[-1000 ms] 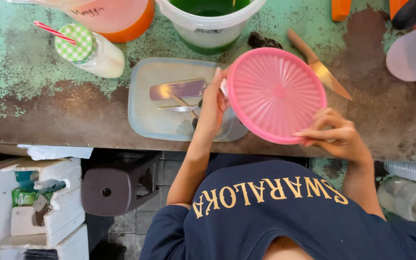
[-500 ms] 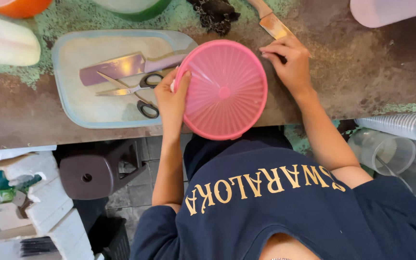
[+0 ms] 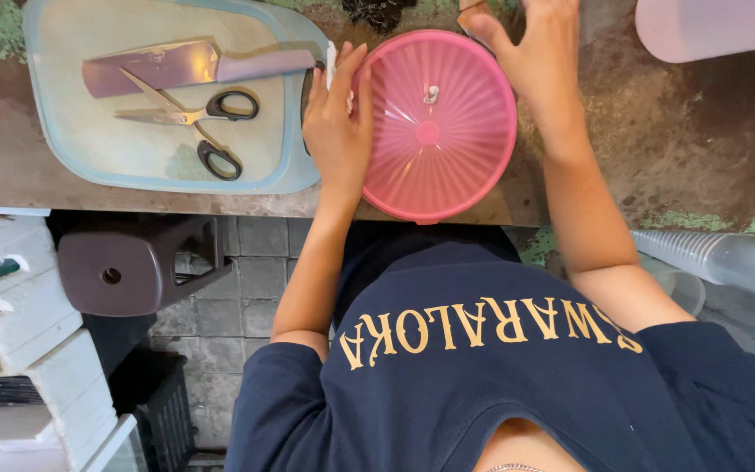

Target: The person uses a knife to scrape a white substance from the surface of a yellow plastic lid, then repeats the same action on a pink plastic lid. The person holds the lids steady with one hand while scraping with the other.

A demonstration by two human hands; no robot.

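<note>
Glossy ribbed pink plastic lid (image 3: 437, 131); worn, rough tabletop (image 3: 683, 149).

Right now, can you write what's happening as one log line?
left hand: on pink lid rim | right hand: at far rim | tray: scissors, knife

Bright even daylight, soft shadows, sharp focus
</note>
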